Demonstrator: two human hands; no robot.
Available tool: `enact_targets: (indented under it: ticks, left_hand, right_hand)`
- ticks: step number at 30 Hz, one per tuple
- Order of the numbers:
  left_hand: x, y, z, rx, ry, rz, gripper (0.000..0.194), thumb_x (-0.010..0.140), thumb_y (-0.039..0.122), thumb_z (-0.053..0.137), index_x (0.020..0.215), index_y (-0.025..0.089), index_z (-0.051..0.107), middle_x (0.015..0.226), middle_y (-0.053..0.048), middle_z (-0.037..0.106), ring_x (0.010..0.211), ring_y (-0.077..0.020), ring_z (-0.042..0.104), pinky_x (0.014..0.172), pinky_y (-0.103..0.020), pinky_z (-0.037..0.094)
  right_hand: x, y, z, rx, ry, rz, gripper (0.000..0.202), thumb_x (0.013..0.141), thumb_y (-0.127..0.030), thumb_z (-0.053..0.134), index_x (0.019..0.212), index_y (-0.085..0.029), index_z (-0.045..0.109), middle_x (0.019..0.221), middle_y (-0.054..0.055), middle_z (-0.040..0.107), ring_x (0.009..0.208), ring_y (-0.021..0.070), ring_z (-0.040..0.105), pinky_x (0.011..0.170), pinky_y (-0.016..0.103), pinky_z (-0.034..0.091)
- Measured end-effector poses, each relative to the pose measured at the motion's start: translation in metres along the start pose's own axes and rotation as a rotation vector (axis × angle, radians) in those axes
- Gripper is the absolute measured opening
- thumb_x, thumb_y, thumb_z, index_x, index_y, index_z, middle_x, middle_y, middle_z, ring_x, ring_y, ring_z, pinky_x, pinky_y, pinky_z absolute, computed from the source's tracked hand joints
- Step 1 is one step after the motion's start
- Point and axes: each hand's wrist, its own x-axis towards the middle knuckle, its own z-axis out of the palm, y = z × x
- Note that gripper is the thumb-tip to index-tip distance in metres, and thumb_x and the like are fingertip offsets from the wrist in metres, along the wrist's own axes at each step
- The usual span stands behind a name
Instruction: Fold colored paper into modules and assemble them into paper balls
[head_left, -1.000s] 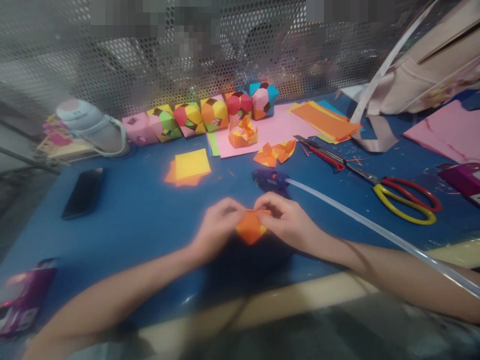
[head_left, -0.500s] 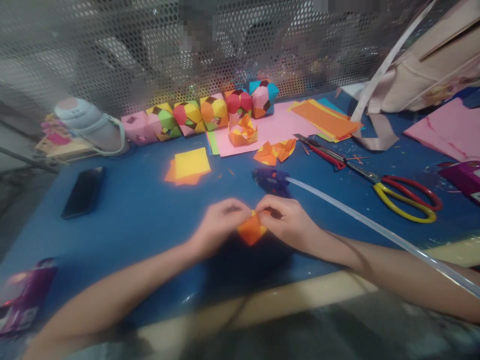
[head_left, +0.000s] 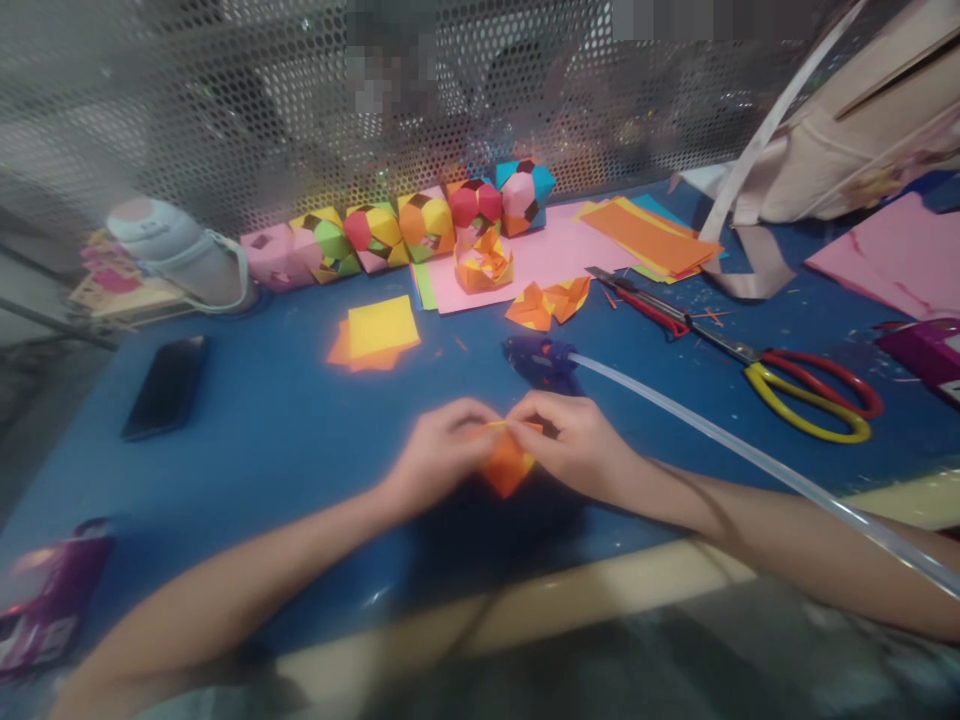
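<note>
Near the front edge of the blue table (head_left: 247, 430), the person pinches a small folded orange paper piece (head_left: 507, 464) between both hands: the left hand (head_left: 442, 450) closes on it from nine o'clock, the right hand (head_left: 577, 445) from three o'clock, fingertips meeting along its top edge. It looks like a fold or tuck is being pressed into one origami unit; the next move would call for a steady pinch and a clean crease, without crushing the little shape. At twelve o'clock from the hands lies a purple glue gun (head_left: 536, 357) with a clear stick trailing off toward four o'clock. Farther back at twelve, two loose orange folded units (head_left: 547, 302) rest beside a pink sheet (head_left: 547, 262), and a row of coloured paper cubes (head_left: 397, 232) lines the mesh screen. Scissors (head_left: 795, 385) sit at two o'clock, yellow and orange squares (head_left: 379, 333) at eleven, and a dark phone (head_left: 166, 386) at ten.
</note>
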Motion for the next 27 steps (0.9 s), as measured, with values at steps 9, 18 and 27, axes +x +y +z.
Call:
enact_targets:
  ticks: [9, 18, 27]
  left_hand:
    - [0.001, -0.001, -0.002, 0.131, 0.052, 0.121, 0.018, 0.081, 0.028, 0.058, 0.07, 0.016, 0.066, 0.073, -0.002, 0.066, 0.068, -0.0128, 0.057, 0.064, -0.023, 0.042]
    - [0.003, -0.012, -0.001, -0.003, 0.191, 0.079, 0.012, 0.075, 0.027, 0.064, 0.073, 0.016, 0.063, 0.074, -0.002, 0.066, 0.067, -0.0118, 0.057, 0.062, -0.022, 0.044]
    - [0.003, -0.007, 0.002, 0.051, 0.202, 0.115, 0.014, 0.079, 0.029, 0.061, 0.074, 0.016, 0.064, 0.081, -0.004, 0.067, 0.075, -0.0138, 0.06, 0.069, -0.024, 0.046]
  right_hand:
    - [0.0, -0.004, -0.004, 0.065, -0.028, 0.051, 0.02, 0.089, -0.022, 0.044, 0.08, -0.018, 0.062, 0.075, 0.001, 0.066, 0.069, 0.0122, 0.06, 0.064, 0.022, 0.045]
    - [0.001, -0.003, -0.002, 0.126, -0.04, 0.212, 0.013, 0.085, -0.03, 0.052, 0.08, -0.019, 0.055, 0.064, -0.003, 0.059, 0.055, 0.0102, 0.053, 0.051, 0.021, 0.039]
    - [0.001, -0.002, 0.0, 0.02, -0.047, 0.14, 0.01, 0.083, -0.029, 0.055, 0.079, -0.019, 0.056, 0.064, -0.003, 0.058, 0.055, 0.0098, 0.05, 0.052, 0.021, 0.038]
